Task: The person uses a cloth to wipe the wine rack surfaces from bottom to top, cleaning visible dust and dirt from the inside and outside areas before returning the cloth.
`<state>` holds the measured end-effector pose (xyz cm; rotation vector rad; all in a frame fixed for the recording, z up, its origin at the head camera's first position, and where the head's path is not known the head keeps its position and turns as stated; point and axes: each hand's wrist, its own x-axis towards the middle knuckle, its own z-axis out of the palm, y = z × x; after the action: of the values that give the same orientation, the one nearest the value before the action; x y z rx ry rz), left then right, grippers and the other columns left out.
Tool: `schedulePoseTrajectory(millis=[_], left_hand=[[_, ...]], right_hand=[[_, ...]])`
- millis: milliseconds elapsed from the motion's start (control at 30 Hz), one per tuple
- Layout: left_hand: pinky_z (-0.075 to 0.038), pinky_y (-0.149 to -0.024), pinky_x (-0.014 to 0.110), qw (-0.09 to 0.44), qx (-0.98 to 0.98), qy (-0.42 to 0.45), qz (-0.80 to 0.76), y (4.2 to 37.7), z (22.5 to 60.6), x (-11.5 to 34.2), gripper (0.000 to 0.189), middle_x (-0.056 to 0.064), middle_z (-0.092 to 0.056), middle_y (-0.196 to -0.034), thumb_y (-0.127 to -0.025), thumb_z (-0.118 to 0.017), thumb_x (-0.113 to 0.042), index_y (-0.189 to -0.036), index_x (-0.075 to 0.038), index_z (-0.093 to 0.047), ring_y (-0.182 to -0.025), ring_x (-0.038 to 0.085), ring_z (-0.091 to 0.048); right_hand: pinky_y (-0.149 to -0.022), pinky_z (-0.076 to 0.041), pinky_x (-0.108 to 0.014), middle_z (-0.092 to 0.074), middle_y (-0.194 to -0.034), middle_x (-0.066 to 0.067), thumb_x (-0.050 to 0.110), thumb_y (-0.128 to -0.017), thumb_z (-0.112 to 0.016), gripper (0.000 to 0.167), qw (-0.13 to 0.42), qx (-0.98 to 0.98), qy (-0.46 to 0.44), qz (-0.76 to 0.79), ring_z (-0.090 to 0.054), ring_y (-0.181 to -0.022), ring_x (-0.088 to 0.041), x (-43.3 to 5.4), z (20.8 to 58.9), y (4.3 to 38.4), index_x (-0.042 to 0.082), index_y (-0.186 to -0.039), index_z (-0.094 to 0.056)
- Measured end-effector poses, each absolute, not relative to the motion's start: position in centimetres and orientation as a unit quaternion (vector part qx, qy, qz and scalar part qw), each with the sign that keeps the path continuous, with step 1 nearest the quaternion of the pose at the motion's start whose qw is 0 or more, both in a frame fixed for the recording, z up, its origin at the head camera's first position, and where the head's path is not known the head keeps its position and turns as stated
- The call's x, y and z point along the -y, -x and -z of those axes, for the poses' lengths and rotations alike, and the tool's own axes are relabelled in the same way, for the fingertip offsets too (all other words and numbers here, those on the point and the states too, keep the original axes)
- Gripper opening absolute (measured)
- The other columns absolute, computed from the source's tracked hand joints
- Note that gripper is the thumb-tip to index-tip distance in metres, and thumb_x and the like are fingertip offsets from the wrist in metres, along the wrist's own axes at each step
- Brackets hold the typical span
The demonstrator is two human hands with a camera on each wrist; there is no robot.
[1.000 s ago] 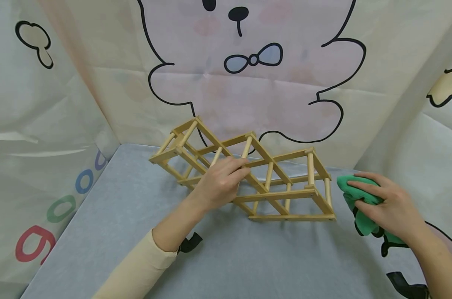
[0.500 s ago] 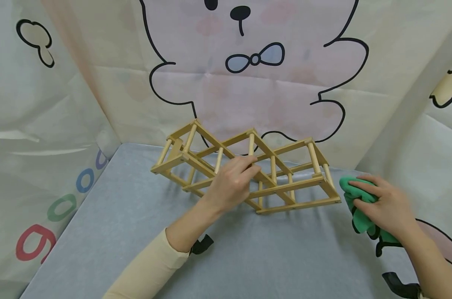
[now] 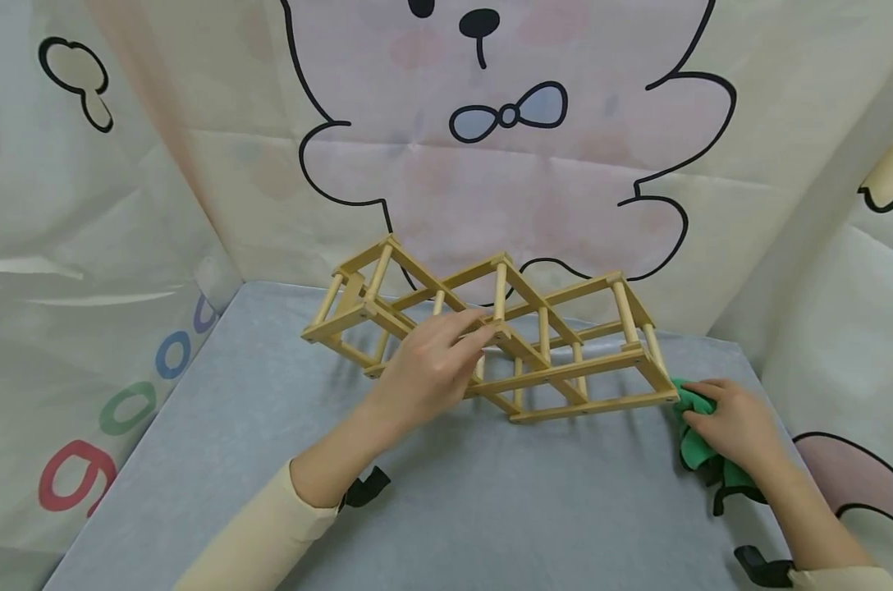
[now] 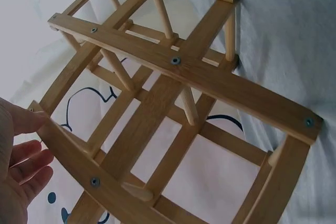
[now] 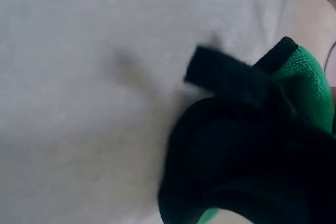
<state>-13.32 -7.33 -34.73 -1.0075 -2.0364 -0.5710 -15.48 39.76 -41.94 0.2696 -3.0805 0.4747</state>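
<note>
A pale wooden wine rack (image 3: 557,374), built of slats joined by round dowels in a zigzag, stands on the grey cloth-covered table. At its middle front, my left hand (image 3: 424,365) grips one of the upper slats. Seen from the left wrist, the thumb of the left hand (image 4: 21,161) meets a slat's end, with the other fingers bent beneath. My right hand (image 3: 738,427) holds a bunched green cloth (image 3: 693,439) with dark edging against the rack's right end. The right wrist view is mostly filled by the cloth's dark part, and the fingers are hidden there.
Printed fabric walls close in the table (image 3: 446,517) at the back and both sides. The back wall (image 3: 491,180) carries a bear drawing and stands close behind the rack. A black strap (image 3: 764,566) hangs from the right wrist.
The rack's right end has risen slightly and shifted right. My right hand has brought the cloth down and left to that end. The left hand went right, then back left along the rack.
</note>
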Motion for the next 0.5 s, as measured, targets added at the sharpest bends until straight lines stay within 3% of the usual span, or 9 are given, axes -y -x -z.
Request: schedulePoseTrajectory(millis=[200, 300, 500], left_hand=[[-0.061, -0.093, 0.044, 0.4, 0.805, 0.391, 0.196, 12.4, 34.3, 9.4, 0.022, 0.019, -0.072, -0.121, -0.093, -0.073, -0.002, -0.115, -0.002, -0.076, -0.105, 0.033, -0.07], [-0.06, -0.092, 0.047, 0.425, 0.798, 0.391, 0.174, 11.8, 33.9, 11.0, 0.021, 0.02, -0.072, -0.121, -0.095, -0.069, -0.006, -0.116, -0.002, -0.075, -0.107, 0.036, -0.069], [-0.057, -0.077, 0.056, 0.51, 0.771, 0.337, 0.178, 11.3, 33.6, 15.7, 0.026, 0.026, -0.072, -0.116, -0.093, -0.057, -0.001, -0.111, 0.004, -0.075, -0.094, 0.045, -0.065]], right_hand=[[-0.083, -0.05, -0.073, -0.052, -0.133, -0.045, 0.03, -0.097, -0.073, 0.065, -0.077, 0.985, -0.084, -0.13, -0.055, -0.114, -0.062, -40.0, 43.5, 15.9, -0.017, -0.139, -0.055], [-0.088, -0.048, -0.077, -0.045, -0.137, -0.047, 0.039, -0.099, -0.071, 0.074, -0.08, 0.984, -0.082, -0.138, -0.049, -0.119, -0.065, -40.0, 43.4, 15.8, -0.018, -0.142, -0.05], [-0.093, -0.038, -0.085, -0.032, -0.147, -0.048, 0.05, -0.105, -0.06, 0.083, -0.074, 0.981, -0.079, -0.162, -0.037, -0.127, -0.069, -40.1, 41.7, 15.2, -0.015, -0.152, -0.038]])
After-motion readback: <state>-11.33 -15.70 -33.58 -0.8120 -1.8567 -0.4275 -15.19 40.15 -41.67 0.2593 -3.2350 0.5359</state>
